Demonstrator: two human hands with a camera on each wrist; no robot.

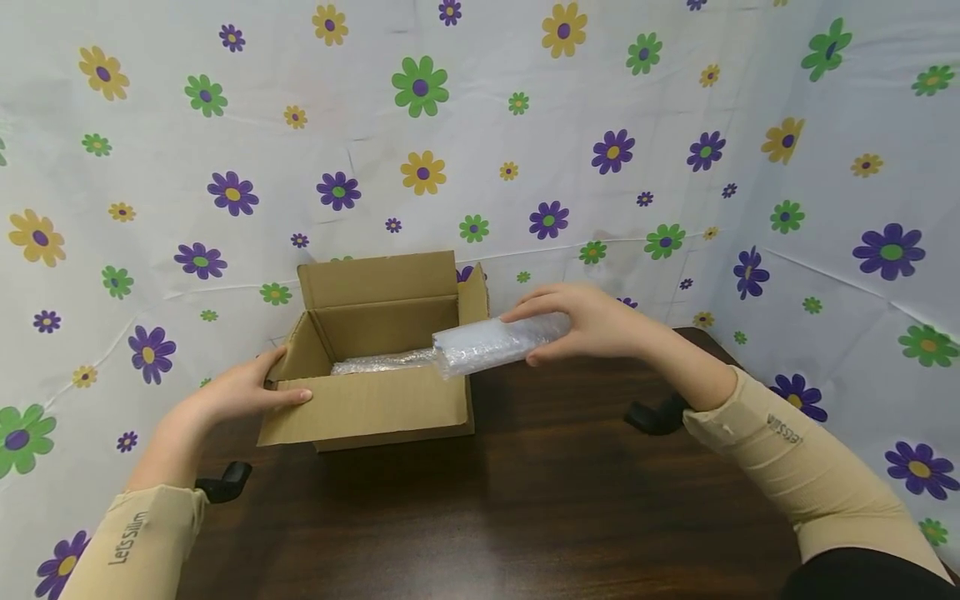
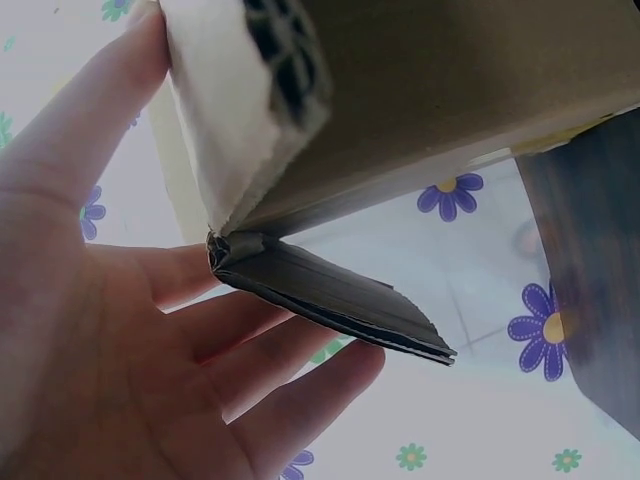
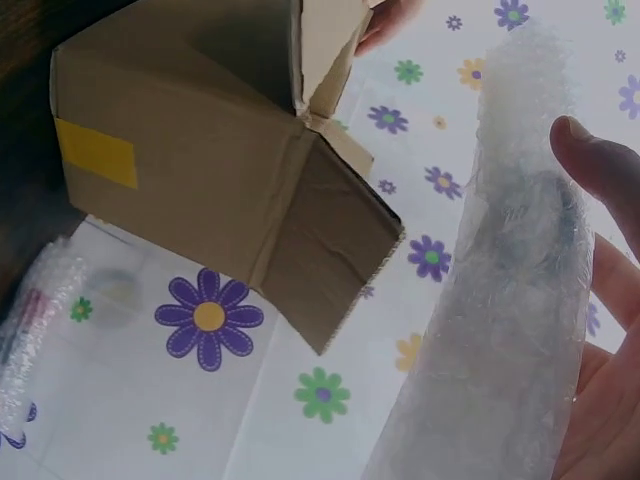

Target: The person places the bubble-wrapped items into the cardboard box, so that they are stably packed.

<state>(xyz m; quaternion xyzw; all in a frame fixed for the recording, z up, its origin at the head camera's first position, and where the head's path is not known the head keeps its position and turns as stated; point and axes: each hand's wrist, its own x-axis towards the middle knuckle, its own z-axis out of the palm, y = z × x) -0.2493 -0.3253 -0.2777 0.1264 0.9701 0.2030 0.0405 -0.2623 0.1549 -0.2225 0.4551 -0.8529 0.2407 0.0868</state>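
An open cardboard box (image 1: 390,408) stands on the dark table, flaps spread. My left hand (image 1: 236,392) grips its left front corner, thumb over the front flap and fingers against the side flap (image 2: 330,295). Above the box's right edge, my right hand (image 1: 581,321) holds a bubble-wrapped package (image 1: 487,343), thumb on one side and fingers on the other. The wrap is cloudy; a dark shape shows faintly through the package (image 3: 520,220) in the right wrist view. Inside the box lies more bubble wrap (image 1: 382,362), partly hidden by the front flap.
Another bubble-wrapped item (image 3: 40,330) shows at the left edge of the right wrist view, outside the box. Yellow tape (image 3: 97,153) marks the box's side. A flower-patterned cloth (image 1: 480,142) hangs behind the dark wooden table (image 1: 562,483) and along its right.
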